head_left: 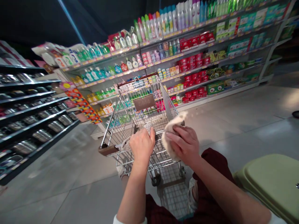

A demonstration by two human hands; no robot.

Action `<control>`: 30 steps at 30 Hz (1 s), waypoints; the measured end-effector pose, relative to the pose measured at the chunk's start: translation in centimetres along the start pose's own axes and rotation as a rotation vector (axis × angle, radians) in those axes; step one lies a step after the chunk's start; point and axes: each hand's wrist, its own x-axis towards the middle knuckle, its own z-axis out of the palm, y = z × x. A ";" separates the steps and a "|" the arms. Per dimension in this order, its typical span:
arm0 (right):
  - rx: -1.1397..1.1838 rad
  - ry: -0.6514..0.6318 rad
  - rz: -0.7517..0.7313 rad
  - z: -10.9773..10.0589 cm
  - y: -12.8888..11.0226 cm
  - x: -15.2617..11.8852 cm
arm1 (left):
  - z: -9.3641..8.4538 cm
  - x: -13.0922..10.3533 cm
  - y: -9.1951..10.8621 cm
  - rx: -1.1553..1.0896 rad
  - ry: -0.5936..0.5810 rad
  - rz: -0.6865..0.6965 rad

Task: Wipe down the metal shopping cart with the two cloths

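Observation:
My left hand (142, 143) is closed in a fist at the near end of a metal shopping cart (146, 87), over the line of its brown handle (108, 151). Bits of a pale, patterned cloth (126, 144) show on either side of that fist; the palm side is hidden. A beige cloth (168, 137) is bunched in my right hand (185, 144), its fingers pressed into the folds at the handle's right side. The cloth's top corner sticks up past my fingers. Inside the cart, the wire basket and a brown plate on the far panel are visible.
Shelves of bottles, sprays and boxes (196, 62) run behind the cart. On the left, a dark rack holds metal pots (42, 135). A pale green lidded bin (268, 183) stands close at my right. The cart's wheel (155, 179) rests on the tiled floor near my feet.

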 end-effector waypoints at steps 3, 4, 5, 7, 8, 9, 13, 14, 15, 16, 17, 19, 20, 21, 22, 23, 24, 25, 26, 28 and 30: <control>-0.142 -0.078 -0.048 2.4 -0.4 0.5 | 0.3 -0.2 0.3 -0.010 0.039 0.025; -0.174 -0.073 -0.048 3.2 -0.2 0.2 | 0.4 -0.3 0.4 -0.009 0.056 0.040; -0.193 -0.051 -0.050 3.8 0.0 -0.1 | 0.5 -0.4 0.3 -0.006 0.076 0.061; -0.201 -0.016 -0.060 4.3 0.5 -0.6 | 0.7 -0.5 -0.2 -0.004 0.105 0.119; -0.197 -0.011 -0.067 4.2 0.7 -0.7 | 0.7 -0.5 -0.8 -0.007 0.108 0.145; -0.195 -0.010 -0.075 4.1 1.0 -0.7 | 0.7 -0.4 -1.7 -0.008 0.099 0.156; -0.180 -0.053 -0.096 3.6 1.7 -0.2 | 0.5 0.1 -5.9 0.091 -0.020 -0.059; -0.182 -0.044 -0.101 3.7 1.8 -0.4 | 0.5 0.1 -6.7 0.125 -0.048 -0.103; -0.188 -0.031 -0.102 3.9 1.9 -0.8 | 0.6 0.2 -7.2 0.149 -0.063 -0.122; -0.200 -0.014 -0.102 4.2 1.9 -1.5 | 0.7 0.2 -7.4 0.163 -0.061 -0.122; -0.214 -0.006 -0.106 4.6 1.9 -2.5 | 0.8 0.1 -7.3 0.168 -0.041 -0.113; -0.228 -0.031 -0.138 5.2 1.9 -5.3 | 1.2 -0.1 -6.8 0.168 0.031 -0.124; -0.230 -0.067 -0.160 5.4 1.8 -6.9 | 1.4 -0.2 -6.4 0.165 0.068 -0.133; -0.233 -0.112 -0.179 5.5 1.9 -8.6 | 1.6 -0.2 -6.1 0.160 0.096 -0.136; -0.240 -0.166 -0.186 5.5 1.9 -10.0 | 1.7 -0.3 -5.8 0.155 0.115 -0.135; -0.248 -0.213 -0.176 5.3 2.0 -11.1 | 1.8 -0.3 -5.7 0.149 0.126 -0.129; -0.250 -0.239 -0.158 5.1 2.0 -11.7 | 1.9 -0.3 -5.6 0.145 0.132 -0.123; -0.240 -0.243 -0.136 4.7 2.1 -11.8 | 2.0 -0.3 -5.5 0.141 0.136 -0.115; -0.214 -0.229 -0.115 4.4 2.0 -11.4 | 2.0 -0.2 -5.5 0.137 0.139 -0.108; -0.131 -0.166 -0.083 3.6 1.6 -8.9 | 2.2 -0.1 -5.4 0.126 0.149 -0.100; -0.060 -0.096 -0.061 3.3 0.7 -5.2 | 2.4 0.0 -5.3 0.115 0.158 -0.103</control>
